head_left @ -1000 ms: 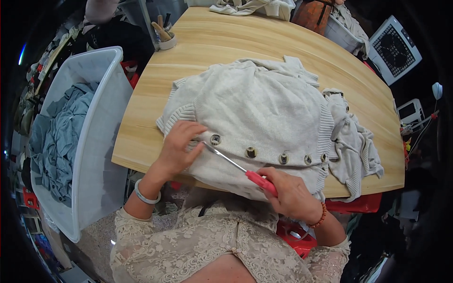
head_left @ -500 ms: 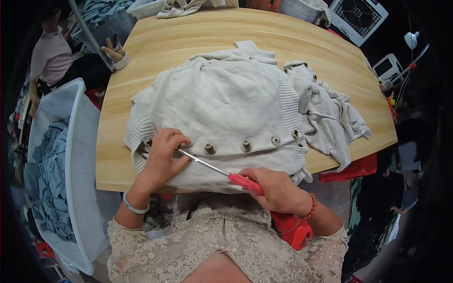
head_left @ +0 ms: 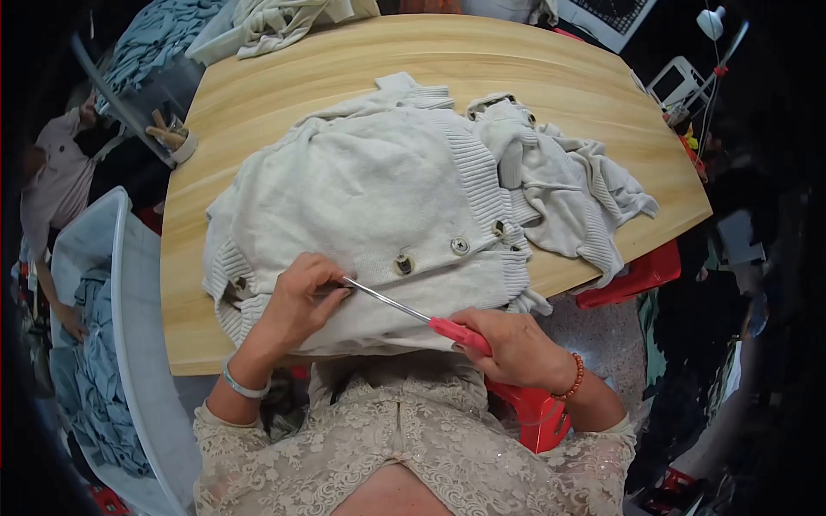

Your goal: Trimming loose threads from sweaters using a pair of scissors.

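Note:
A cream knitted cardigan (head_left: 344,181) lies in front of me with its button band running across the near side. My left hand (head_left: 301,297) pinches this band, thumb and fingers closed around one spot whose button is hidden. In my right hand (head_left: 516,344) is the red handle of a screwdriver-like tool (head_left: 460,334). Its thin metal shaft points left, and the tip reaches the left fingertips, where its end cannot be made out. To the right along the band, a dark toggle-like button (head_left: 403,264) and a round grey button (head_left: 460,246) show.
A second crumpled cream knit (head_left: 559,189) lies right of the cardigan on the wooden table (head_left: 284,82). A cup of tools (head_left: 184,148) stands at the far left edge. Beside the table is a white bin (head_left: 129,344) of blue-grey garments; a person sits beyond it. A red stool (head_left: 632,275) is at right.
My left hand and the tool tip have moved right along the band, onto the spot of another button. The view has shifted, so the table and knits appear further left.

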`<action>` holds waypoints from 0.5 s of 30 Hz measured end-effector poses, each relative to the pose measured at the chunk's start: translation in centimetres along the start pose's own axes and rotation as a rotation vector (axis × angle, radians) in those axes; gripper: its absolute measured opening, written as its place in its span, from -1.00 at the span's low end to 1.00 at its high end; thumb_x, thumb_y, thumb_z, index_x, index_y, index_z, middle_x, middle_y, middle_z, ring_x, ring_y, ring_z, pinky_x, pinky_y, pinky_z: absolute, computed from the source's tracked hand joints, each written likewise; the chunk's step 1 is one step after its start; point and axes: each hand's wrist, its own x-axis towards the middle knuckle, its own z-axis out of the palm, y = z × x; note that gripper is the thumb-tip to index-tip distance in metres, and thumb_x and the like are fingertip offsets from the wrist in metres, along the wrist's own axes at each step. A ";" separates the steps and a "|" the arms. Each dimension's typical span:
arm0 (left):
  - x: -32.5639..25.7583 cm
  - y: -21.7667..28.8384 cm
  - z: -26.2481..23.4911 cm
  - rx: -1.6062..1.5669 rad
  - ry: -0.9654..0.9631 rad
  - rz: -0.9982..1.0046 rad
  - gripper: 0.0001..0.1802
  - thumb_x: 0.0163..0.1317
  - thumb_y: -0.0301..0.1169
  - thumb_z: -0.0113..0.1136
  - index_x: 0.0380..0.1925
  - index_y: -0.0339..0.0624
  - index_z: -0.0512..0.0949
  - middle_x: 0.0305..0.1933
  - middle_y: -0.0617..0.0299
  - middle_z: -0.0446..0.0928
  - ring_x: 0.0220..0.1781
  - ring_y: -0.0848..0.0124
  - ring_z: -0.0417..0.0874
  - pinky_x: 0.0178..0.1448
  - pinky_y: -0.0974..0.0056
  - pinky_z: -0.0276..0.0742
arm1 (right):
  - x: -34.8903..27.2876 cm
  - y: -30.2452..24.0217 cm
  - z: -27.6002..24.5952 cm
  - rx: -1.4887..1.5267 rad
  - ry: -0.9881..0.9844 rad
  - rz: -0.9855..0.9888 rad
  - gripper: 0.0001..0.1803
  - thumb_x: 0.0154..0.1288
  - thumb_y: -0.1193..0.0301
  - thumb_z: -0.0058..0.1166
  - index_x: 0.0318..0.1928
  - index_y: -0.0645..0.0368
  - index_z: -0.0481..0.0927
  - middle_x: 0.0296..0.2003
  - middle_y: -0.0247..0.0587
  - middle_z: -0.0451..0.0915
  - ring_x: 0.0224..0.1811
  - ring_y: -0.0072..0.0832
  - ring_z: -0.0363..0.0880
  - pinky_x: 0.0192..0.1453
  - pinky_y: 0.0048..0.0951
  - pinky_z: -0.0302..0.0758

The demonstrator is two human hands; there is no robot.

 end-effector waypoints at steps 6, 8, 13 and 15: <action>3.3 3.2 3.5 -0.026 -0.047 0.070 -0.56 0.00 -0.50 0.39 -0.07 -0.26 0.50 -0.10 0.00 0.50 -0.10 0.03 0.57 -0.05 0.11 0.52 | -3.1 1.1 -2.7 -0.066 0.063 0.134 -0.62 0.21 0.39 0.18 0.04 0.09 0.47 -0.34 0.00 0.61 -0.25 -0.02 0.62 -0.18 -0.10 0.51; 4.1 2.0 5.1 0.048 -0.127 0.033 -0.64 0.02 -0.52 0.35 -0.14 -0.27 0.49 -0.12 -0.01 0.49 -0.14 0.06 0.57 -0.11 0.13 0.52 | -4.4 1.4 -2.7 -0.163 0.081 0.203 -0.68 0.25 0.30 0.16 0.00 0.05 0.47 -0.45 -0.01 0.61 -0.33 0.02 0.63 -0.24 -0.03 0.51; 4.3 1.3 5.2 0.024 -0.259 -0.080 -0.68 0.08 -0.58 0.29 -0.16 -0.24 0.46 -0.15 0.03 0.44 -0.21 0.20 0.56 -0.15 0.20 0.50 | -5.4 1.6 -1.1 -0.195 -0.040 0.291 -0.65 0.23 0.26 0.22 -0.02 0.08 0.51 -0.41 -0.03 0.62 -0.30 -0.04 0.64 -0.24 -0.15 0.53; 4.6 1.9 5.2 0.124 -0.161 0.003 -0.68 0.10 -0.59 0.31 -0.14 -0.25 0.46 -0.18 0.06 0.45 -0.26 0.32 0.56 -0.19 0.28 0.51 | -5.7 2.5 -0.7 -0.113 0.062 0.174 -0.68 0.23 0.32 0.21 -0.03 0.08 0.53 -0.38 -0.04 0.62 -0.29 -0.06 0.64 -0.22 -0.17 0.52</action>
